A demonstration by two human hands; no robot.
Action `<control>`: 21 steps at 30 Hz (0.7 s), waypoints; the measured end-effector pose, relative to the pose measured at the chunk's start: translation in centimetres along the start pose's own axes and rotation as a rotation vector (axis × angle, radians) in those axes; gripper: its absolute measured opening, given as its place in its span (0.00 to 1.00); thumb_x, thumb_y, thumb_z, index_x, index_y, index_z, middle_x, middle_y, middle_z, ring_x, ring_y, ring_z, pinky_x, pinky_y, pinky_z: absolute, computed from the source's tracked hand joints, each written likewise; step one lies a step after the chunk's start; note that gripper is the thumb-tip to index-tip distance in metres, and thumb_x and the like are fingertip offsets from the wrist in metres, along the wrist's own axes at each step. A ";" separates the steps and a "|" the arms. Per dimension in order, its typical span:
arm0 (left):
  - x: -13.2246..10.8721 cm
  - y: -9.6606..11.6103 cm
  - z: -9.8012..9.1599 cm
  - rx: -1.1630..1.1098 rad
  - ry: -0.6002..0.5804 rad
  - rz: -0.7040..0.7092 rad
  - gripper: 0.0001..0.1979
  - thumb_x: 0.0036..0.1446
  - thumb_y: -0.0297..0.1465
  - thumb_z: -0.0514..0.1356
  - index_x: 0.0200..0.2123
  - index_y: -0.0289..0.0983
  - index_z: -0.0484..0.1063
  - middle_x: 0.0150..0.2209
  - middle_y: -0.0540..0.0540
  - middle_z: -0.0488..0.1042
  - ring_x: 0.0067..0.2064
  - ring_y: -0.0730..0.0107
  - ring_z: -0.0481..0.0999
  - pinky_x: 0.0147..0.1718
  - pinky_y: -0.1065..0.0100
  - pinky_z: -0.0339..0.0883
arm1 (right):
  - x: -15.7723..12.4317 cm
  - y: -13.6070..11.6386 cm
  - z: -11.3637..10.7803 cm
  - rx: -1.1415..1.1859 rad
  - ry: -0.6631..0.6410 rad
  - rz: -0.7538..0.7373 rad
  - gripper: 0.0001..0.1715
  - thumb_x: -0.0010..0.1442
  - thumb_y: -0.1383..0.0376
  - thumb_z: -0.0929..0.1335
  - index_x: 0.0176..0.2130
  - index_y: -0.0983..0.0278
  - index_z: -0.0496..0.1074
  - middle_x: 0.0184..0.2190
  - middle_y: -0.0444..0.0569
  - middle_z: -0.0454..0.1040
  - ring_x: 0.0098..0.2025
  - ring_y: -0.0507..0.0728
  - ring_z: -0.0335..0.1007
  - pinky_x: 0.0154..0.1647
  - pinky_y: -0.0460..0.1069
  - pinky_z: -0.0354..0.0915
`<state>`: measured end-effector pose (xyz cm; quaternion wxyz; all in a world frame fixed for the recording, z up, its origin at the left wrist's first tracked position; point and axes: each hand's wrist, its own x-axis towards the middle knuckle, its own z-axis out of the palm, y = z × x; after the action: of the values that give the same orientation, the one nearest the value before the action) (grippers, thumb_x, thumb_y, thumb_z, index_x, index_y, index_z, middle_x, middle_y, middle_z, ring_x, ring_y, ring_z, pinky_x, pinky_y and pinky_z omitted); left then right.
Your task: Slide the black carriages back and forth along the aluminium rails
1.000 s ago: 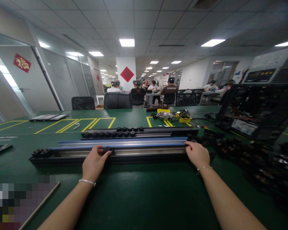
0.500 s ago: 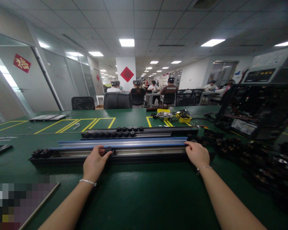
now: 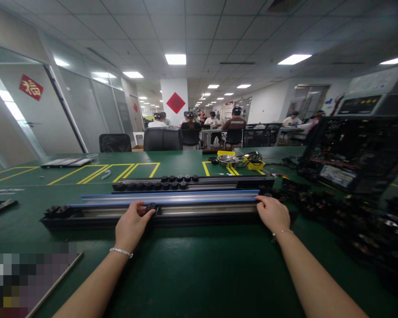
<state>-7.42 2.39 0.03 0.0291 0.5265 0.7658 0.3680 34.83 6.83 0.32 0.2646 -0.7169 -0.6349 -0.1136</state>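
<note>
A long black rail [image 3: 202, 214] with a silver channel lies across the green table [image 3: 192, 265] in front of me. My left hand [image 3: 131, 225] pinches a small black roller piece [image 3: 150, 206] sitting in the rail's channel. My right hand [image 3: 272, 213] grips the rail's right end, fingers curled over its edge. A blue-edged silver strip [image 3: 172, 196] lies just behind the rail. Further back a second black rail [image 3: 219, 181] carries a row of several black rollers [image 3: 172, 179]. More rollers [image 3: 58, 210] sit at the near rail's left end.
A heap of black parts [image 3: 345, 216] and an open black machine frame [image 3: 358, 150] fill the right side. A metal bowl [image 3: 227, 159] and yellow tray stand at the back. A thin rod [image 3: 55, 285] lies at the lower left. People sit at far tables.
My left hand has crept slightly to the right along the rail with the roller piece. My right hand has stayed put.
</note>
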 end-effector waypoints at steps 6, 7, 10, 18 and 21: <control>-0.1 -0.2 0.1 -0.029 -0.009 0.042 0.22 0.46 0.45 0.58 0.42 0.40 0.62 0.37 0.47 0.75 0.38 0.64 0.75 0.35 0.66 0.66 | 0.1 0.0 0.0 -0.006 -0.015 0.005 0.22 0.53 0.66 0.56 0.40 0.59 0.73 0.44 0.46 0.73 0.46 0.57 0.65 0.43 0.52 0.59; -0.1 -0.2 0.1 -0.028 -0.010 0.046 0.22 0.46 0.45 0.58 0.42 0.40 0.62 0.37 0.47 0.75 0.38 0.64 0.75 0.36 0.66 0.66 | 0.1 0.0 0.0 -0.007 -0.015 0.005 0.22 0.53 0.66 0.56 0.40 0.58 0.73 0.44 0.45 0.73 0.46 0.57 0.65 0.44 0.52 0.59; -0.2 -0.1 0.1 -0.025 -0.007 0.057 0.21 0.47 0.45 0.58 0.41 0.40 0.62 0.37 0.47 0.75 0.39 0.64 0.75 0.36 0.66 0.66 | 0.1 0.1 0.1 -0.007 -0.017 0.006 0.22 0.53 0.66 0.56 0.41 0.58 0.73 0.44 0.45 0.73 0.47 0.57 0.65 0.44 0.52 0.59; -0.2 -0.3 0.2 -0.042 -0.006 0.087 0.20 0.47 0.44 0.58 0.40 0.40 0.62 0.37 0.47 0.76 0.39 0.65 0.75 0.38 0.66 0.66 | 0.1 0.2 0.3 0.001 -0.002 0.000 0.22 0.53 0.66 0.56 0.40 0.58 0.73 0.44 0.45 0.73 0.46 0.57 0.65 0.44 0.52 0.60; -0.3 -0.2 0.1 -0.032 -0.018 0.091 0.19 0.47 0.44 0.58 0.40 0.40 0.63 0.37 0.48 0.76 0.39 0.65 0.75 0.38 0.67 0.66 | 0.1 0.3 0.4 -0.002 0.004 -0.006 0.22 0.52 0.66 0.57 0.40 0.58 0.73 0.44 0.45 0.73 0.46 0.57 0.66 0.44 0.52 0.60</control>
<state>-7.39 2.21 -0.27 0.0275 0.5637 0.7346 0.3766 35.05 7.10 0.00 0.2650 -0.7150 -0.6364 -0.1165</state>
